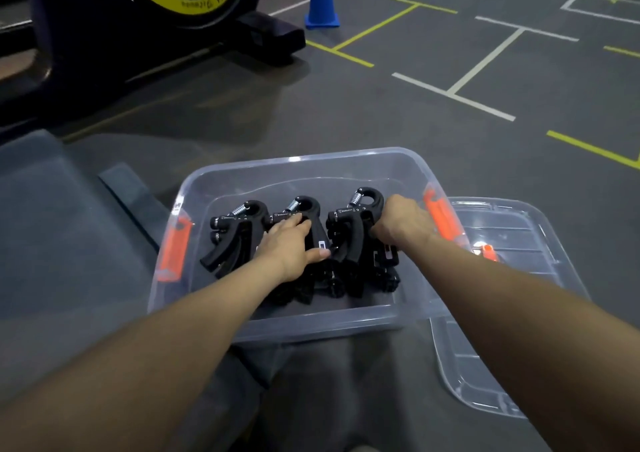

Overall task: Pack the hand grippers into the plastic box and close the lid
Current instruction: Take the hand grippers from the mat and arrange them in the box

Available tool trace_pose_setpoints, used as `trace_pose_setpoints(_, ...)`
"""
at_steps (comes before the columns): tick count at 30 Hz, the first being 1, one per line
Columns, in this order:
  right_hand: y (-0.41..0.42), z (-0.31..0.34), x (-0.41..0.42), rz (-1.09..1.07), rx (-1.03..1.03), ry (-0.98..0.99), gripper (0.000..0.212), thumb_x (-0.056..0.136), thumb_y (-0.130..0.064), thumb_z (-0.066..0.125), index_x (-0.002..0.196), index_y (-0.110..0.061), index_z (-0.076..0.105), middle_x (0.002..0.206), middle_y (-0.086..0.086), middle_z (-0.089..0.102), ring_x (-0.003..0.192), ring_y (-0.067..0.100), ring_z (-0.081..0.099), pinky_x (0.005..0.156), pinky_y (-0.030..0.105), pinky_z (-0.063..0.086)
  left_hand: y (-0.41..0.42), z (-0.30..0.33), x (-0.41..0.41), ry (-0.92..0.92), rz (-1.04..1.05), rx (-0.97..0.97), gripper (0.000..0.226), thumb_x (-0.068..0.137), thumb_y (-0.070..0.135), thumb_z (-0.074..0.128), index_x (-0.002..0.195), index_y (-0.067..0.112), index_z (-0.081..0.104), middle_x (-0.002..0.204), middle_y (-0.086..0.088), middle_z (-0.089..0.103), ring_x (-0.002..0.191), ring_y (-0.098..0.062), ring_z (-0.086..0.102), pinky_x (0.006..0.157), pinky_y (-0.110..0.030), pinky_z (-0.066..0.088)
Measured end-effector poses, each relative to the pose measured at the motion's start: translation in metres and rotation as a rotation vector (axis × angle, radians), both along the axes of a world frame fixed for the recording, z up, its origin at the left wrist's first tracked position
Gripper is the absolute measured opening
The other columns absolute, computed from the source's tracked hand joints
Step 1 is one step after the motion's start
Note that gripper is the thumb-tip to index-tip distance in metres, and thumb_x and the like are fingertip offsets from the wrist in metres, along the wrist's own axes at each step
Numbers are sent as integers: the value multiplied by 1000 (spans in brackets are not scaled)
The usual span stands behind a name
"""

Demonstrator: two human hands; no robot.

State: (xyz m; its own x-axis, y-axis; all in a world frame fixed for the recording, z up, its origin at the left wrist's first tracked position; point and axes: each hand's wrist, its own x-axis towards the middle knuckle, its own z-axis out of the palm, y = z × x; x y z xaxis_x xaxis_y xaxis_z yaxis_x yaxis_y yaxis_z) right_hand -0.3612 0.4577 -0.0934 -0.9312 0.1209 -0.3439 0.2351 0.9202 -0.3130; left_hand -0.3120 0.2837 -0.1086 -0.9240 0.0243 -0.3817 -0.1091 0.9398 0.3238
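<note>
Box (311, 165): clear plastic, open-topped, on dark floor, centre of view; orange latch handle (173, 249) on left end, second orange latch (441, 217) on right end.
Hand grippers (239, 233): black, with coil springs at the far ends; packed inside box in three side-by-side stacks running left to right, handles pointing near. Exact count per stack not readable.
Left stack: untouched, near left wall of box.
Middle stack (306, 209): under left hand.
Right stack (360, 216): against right hand on its right side.
Left hand (292, 245): fingers straight and laid flat over middle stack, thumb stretched right toward right stack; pressing, not clasping.
Right hand (401, 221): knuckles up, fingers curled down out of sight at right edge of right stack; grasp on a gripper versus empty fist not resolvable.
Lid (512, 229): clear plastic, off the box, lying flat on floor just right of box, partly behind right forearm; small orange part (486, 252) visible on it.
Floor (381, 105): dark grey, marked with white and yellow lines, far and right.
Cone (322, 1): blue, far centre, upright.
Exercise machine (138, 18): black with yellow ring, far left.
Grey padded surface (52, 226): left of box, near.
</note>
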Motion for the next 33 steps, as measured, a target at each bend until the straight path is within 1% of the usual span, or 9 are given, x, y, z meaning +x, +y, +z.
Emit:
trace_pose_setpoints(3,-4,-2,-1,-7,-28,-11,9,80,-9,54,89,-11,56,106,13,68,97,32,67,71,32,49,2,1,0,-32,-23,-29,74,91,48,48,150,18,15,160,1,2,148,-24,3,121,-45,8)
trace_pose_setpoints(5,-8,-4,-1,-17,-36,-12,6,80,-8,55,83,-12,52,105,13,68,96,32,67,71,31,49,2,4,1,-54,-36,-26,73,92,46,46,150,18,12,161,1,-1,149,-23,0,121,-45,6)
trace_pose_setpoints(10,-11,-12,3,-85,-120,19,19,86,-12,54,103,-6,58,115,15,63,107,34,62,80,34,48,4,7,1,-84,-53,-27,72,94,45,44,151,18,9,160,1,-5,149,-22,-3,120,-46,5)
trace_pose_setpoints(13,-11,-14,6,-60,-118,-7,22,85,-9,58,106,-5,58,115,16,63,107,34,62,80,34,48,4,7,2,-92,-55,-30,71,94,45,43,151,18,9,160,2,-5,149,-22,-3,120,-46,4)
trace_pose_setpoints(16,-11,-15,8,-42,-106,-15,27,84,-9,63,110,-5,57,118,16,63,108,34,62,85,37,50,4,7,1,-100,-57,-34,71,94,45,42,151,18,9,160,2,-6,149,-22,-3,121,-46,4)
trace_pose_setpoints(19,-11,-14,8,-38,-110,-6,26,84,-8,62,110,-4,58,118,16,63,108,35,62,85,37,50,4,8,1,-107,-60,-39,71,94,46,42,151,18,8,160,2,-6,149,-22,-4,120,-46,4)
trace_pose_setpoints(24,-14,-15,12,-19,-83,38,23,86,-8,52,108,-4,58,116,16,63,108,36,61,83,37,49,3,7,1,-115,-61,-45,71,94,46,42,151,19,8,160,2,-6,149,-22,-4,121,-45,4)
trace_pose_setpoints(30,-7,-9,14,-6,-129,-16,22,83,-9,63,104,-4,60,113,17,65,104,33,64,80,34,50,3,9,-1,-133,-66,-69,73,94,47,41,151,18,6,160,2,-7,149,-23,-3,121,-45,6)
trace_pose_setpoints(33,-4,1,20,27,-162,-80,24,81,-12,65,104,-5,61,112,16,66,103,31,65,79,33,50,7,12,2,-123,-50,-74,71,95,44,42,151,15,9,160,1,-1,149,-23,0,122,-41,9)
